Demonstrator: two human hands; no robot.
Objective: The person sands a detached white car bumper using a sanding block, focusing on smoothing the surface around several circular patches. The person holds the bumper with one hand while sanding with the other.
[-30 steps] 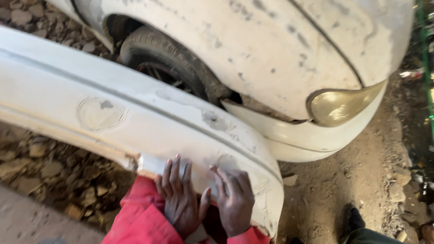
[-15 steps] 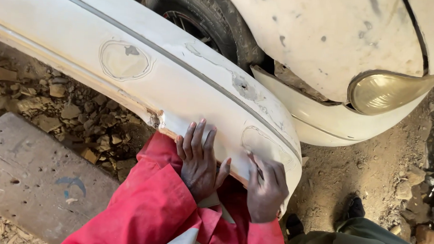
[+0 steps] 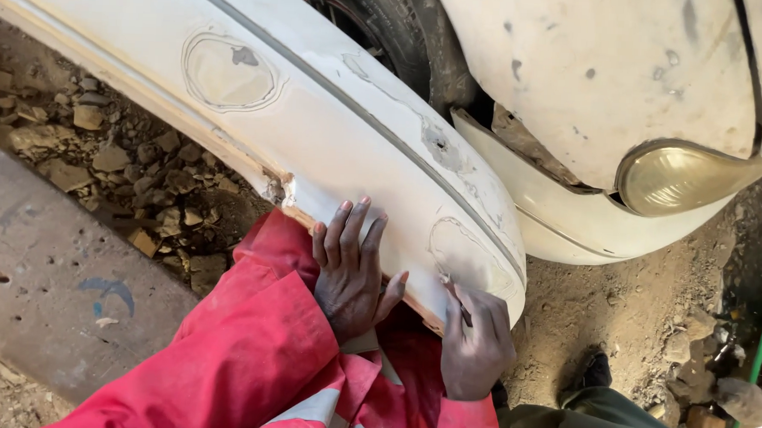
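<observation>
Across the rubble-strewn ground, a long white bumper (image 3: 316, 126) lies loose, slanting in front of a pale car (image 3: 610, 78) and its headlight (image 3: 682, 180). It looks large but light, a stiff plastic shell that would flex at the ends; its sanded, patched face seems dusty rather than slick, and the lower lip is probably the surest place to take hold. The left hand (image 3: 350, 268) lies flat on that lower edge, fingers spread, gripping nothing. The right hand (image 3: 476, 342) is curled against the bumper's end beside a filler patch (image 3: 461, 252); whether it pinches something small, I cannot tell. Red sleeves (image 3: 255, 363) reach in from below.
</observation>
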